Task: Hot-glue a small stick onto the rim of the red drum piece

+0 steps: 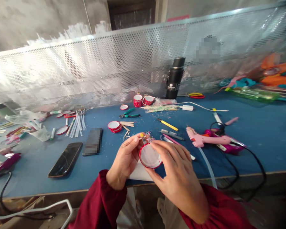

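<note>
My right hand point(173, 168) is closed around the rim of a small round red-rimmed disc with a white face point(150, 156), which looks like a toy drum. The disc is held near the table's front edge, its white face towards me. At its upper left, my left hand point(127, 157) pinches a short flat stick with a yellow end point(143, 137) that meets the red rim. Whether the stick is fixed to the rim I cannot tell. A white sheet point(140, 171) lies below the hands. Just behind them are scattered small coloured rings point(149, 136).
To the right lies a pink glue gun point(205, 139) with cords. Pens point(173, 135) and a yellow cutter point(168, 124) lie nearer. Two phones point(65, 160) are at left. Similar red drums point(114, 125), pliers point(130, 114) and a black flask point(175, 79) stand behind.
</note>
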{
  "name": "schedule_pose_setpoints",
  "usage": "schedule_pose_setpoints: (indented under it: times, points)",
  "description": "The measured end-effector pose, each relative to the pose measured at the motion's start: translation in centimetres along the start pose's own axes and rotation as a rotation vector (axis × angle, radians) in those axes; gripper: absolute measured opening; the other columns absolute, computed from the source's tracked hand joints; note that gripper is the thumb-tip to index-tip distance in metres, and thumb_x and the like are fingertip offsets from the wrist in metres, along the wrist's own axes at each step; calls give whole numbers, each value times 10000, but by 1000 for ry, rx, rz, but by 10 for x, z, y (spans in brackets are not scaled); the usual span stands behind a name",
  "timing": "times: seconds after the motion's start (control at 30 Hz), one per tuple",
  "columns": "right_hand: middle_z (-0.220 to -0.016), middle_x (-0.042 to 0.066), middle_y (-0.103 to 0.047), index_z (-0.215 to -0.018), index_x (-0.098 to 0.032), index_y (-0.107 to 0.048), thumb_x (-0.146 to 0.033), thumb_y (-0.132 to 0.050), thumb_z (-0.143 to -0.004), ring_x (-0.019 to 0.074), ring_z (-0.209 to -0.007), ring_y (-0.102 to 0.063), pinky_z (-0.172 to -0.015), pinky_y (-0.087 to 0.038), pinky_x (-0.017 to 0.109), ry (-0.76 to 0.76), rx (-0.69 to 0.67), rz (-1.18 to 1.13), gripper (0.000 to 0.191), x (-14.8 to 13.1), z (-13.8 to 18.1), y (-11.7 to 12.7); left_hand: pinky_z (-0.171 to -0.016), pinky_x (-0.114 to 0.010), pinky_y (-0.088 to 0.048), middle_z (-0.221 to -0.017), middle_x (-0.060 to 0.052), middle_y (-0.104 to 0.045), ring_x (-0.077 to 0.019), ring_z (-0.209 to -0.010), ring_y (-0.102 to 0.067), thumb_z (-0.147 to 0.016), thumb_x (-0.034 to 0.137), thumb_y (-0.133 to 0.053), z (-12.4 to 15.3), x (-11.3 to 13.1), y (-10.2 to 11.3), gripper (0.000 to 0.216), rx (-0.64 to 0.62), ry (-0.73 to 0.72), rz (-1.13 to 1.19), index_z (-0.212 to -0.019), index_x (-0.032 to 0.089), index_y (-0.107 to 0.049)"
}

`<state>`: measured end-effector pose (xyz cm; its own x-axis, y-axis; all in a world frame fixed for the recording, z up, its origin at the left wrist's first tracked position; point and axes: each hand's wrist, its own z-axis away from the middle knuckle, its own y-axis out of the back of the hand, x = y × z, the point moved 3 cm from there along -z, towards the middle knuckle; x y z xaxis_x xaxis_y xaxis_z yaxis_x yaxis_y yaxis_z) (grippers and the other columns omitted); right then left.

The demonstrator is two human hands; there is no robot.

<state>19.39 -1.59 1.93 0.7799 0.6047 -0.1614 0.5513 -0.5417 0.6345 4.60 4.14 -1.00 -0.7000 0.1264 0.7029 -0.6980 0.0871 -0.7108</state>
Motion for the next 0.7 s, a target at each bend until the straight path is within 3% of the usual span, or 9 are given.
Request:
schedule_pose_setpoints:
  times: [0.7]
  points:
    - [-1311,126,-696,-1340,-178,-556,-298,-713,-910,320,-1198,-633,-1064,-428,481,8,1,26,472,2,1,-4,-851,-274,-541,-990,-73,-802,-173,-870,-726,-749,325,-905,-1,-1,2,316,12,-22,6,-981,137,-801]
